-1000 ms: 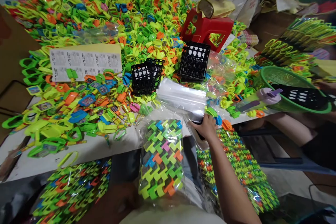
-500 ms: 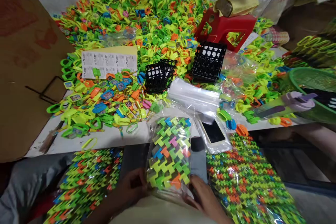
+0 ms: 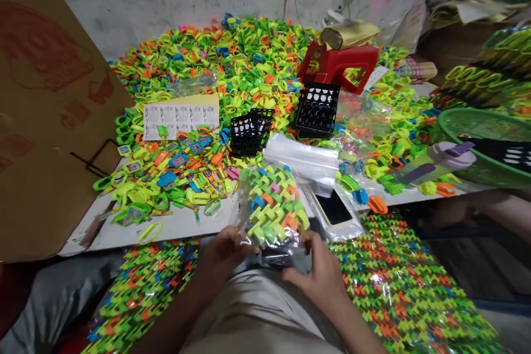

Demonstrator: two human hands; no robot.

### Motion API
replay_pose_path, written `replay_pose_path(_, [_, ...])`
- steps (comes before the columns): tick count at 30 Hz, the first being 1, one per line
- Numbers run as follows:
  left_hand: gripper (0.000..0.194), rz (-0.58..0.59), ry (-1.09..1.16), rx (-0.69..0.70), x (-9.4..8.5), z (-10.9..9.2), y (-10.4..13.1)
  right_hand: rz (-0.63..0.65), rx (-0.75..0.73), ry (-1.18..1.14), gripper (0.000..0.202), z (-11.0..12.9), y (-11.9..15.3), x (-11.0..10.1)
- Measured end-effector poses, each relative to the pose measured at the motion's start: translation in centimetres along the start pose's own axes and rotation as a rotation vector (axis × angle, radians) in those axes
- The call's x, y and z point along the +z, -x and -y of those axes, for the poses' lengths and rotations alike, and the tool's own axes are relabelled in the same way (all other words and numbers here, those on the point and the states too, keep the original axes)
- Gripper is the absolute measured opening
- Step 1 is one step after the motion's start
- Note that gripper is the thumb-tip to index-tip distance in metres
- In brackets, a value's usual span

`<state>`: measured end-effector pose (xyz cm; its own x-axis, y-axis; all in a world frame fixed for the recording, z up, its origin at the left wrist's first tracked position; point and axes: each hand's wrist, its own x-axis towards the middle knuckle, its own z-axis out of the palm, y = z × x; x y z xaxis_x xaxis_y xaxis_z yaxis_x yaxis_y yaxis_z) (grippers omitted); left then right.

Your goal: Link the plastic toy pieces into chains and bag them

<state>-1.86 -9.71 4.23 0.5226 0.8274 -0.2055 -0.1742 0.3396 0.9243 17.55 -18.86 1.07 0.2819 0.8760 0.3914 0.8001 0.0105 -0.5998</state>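
Note:
A clear plastic bag (image 3: pixel 276 207) packed with rows of green, yellow, orange and blue plastic pieces rests at the table's front edge, its near end toward my body. My left hand (image 3: pixel 224 251) pinches the bag's lower left corner. At the lower right edge, my right hand (image 3: pixel 319 268) grips it with thumb and fingers. The film at the near end looks loose and shiny between my hands. Just beyond the bag lies a stack of clear empty bags (image 3: pixel 302 155). A phone (image 3: pixel 334 207) sits on clear film to the right.
Behind spreads a heap of colourful toy watches (image 3: pixel 244 61). Black plastic trays (image 3: pixel 317 110), a red stool (image 3: pixel 348 66), a label sheet (image 3: pixel 180 116), a bottle (image 3: pixel 440 163) and a green basket (image 3: pixel 485 121) surround it. A cardboard box (image 3: pixel 50 121) stands left. Filled bags (image 3: pixel 398 282) flank my lap.
The far end of the filled bag has tipped down away from me, and its near end has risen. Both hands have moved up and forward with it. My view has tilted upward.

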Motion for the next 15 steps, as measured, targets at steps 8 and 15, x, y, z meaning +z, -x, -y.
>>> replay_pose_path(8, [0.02, -0.004, -0.024, 0.053, 2.0, -8.5, -3.9, -0.06, 0.012, 0.141, 0.034, 1.6, -9.8, -6.2])
replay_pose_path(15, [0.017, 0.032, 0.206, 0.026, 2.3, -17.0, -10.2, 0.005, 0.069, -0.449, 0.03, 3.2, -20.0, -10.8])
